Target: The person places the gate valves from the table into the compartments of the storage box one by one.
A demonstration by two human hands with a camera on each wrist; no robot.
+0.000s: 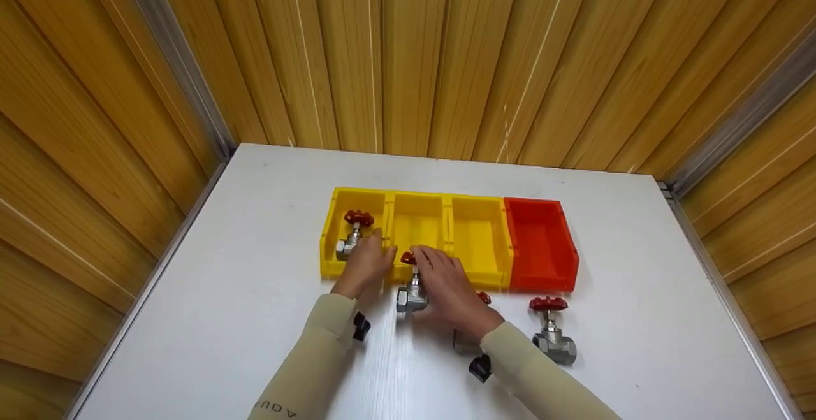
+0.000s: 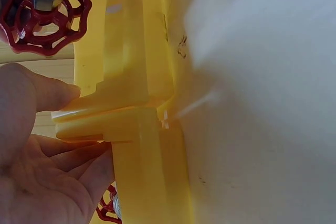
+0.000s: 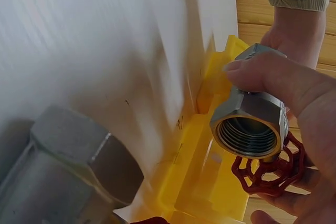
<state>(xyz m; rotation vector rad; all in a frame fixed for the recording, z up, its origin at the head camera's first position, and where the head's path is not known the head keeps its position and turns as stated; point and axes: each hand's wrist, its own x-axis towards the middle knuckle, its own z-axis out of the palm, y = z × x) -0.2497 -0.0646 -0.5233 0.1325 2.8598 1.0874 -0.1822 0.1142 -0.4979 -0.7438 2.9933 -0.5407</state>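
My right hand (image 1: 449, 283) grips a gate valve (image 3: 249, 114) with a red handwheel, the thumb across its metal body and fingers by the wheel. It is held over the front of the second yellow bin (image 1: 417, 213), threaded opening showing. My left hand (image 1: 366, 264) pinches the adjoining side walls of the first yellow bin (image 1: 327, 235) and the second, thumb on one side, fingers on the other. Inside the first bin stands another valve (image 1: 349, 241), wheel up.
A third yellow bin (image 1: 479, 241) and a red bin (image 1: 542, 241) continue the row. On the white table (image 1: 268, 216), one valve (image 1: 553, 340) stands at the right; another (image 1: 465, 342) is partly hidden under my right wrist. Wood-panelled walls (image 1: 414, 57) enclose the table.
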